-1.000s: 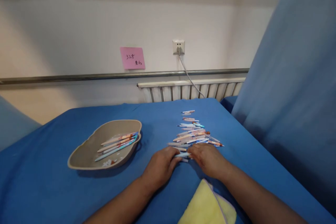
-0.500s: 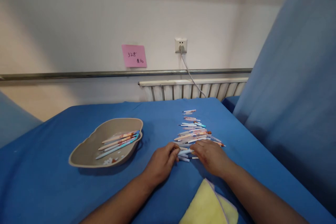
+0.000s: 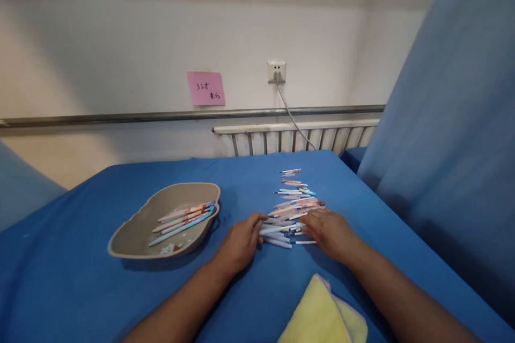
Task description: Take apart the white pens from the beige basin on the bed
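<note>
left hand pinches a pale-blue pen | right hand at its three-o'clock end, grip hard to tell | tray at left hand's nine o'clock

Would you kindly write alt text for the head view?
A person's left hand and right hand touch opposite sides of a pile of pens on a blue tablecloth. A brown tray of more pens sits to the left; a yellow cloth lies nearer.

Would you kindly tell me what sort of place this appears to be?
Perhaps a curtained indoor work area: a blue curtain hangs beside a blue cloth bearing pen parts, near a wall socket.
</note>
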